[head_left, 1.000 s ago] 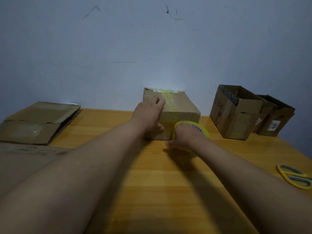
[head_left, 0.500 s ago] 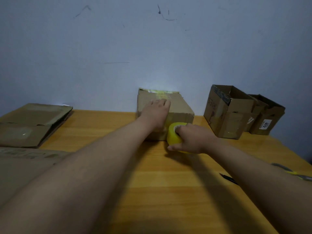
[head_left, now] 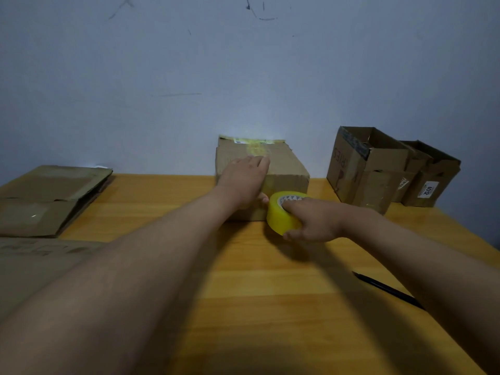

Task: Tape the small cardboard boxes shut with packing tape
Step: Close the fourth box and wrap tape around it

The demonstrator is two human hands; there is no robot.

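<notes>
The closed cardboard box [head_left: 273, 169] sits at the far edge of the bench [head_left: 270, 293], backed close to the wall [head_left: 243, 77], and a strip of yellowish tape [head_left: 257, 150] already runs down the middle of its top toward the near face. The left hand [head_left: 244, 180] lies flat on the lid with its fingers straight, pressing down: this looks meant both to keep the flaps shut and to stop the light box sliding while tape is pulled against it, and the wall behind helps with the same thing. The right hand [head_left: 311, 220] holds the yellow tape roll [head_left: 284, 212] just in front of the box's near face, low by the bench; its grip is closed on the roll, fingers hooked into the core and the thumb under the outer rim, which would let the roll turn and pay out tape while the hand draws it along. Whether a strand joins the roll to the box at this instant cannot be made out. Judging by this, the step in hand is carrying the strip over the front edge and down the near side. Two open boxes [head_left: 373, 169] stand to the right, well apart from the work, probably waiting their turn; flattened cardboard [head_left: 48, 198] lies on the left, and a dark pen-like thing [head_left: 387, 289] rests near the right forearm, perhaps kept within reach for cutting or marking.
</notes>
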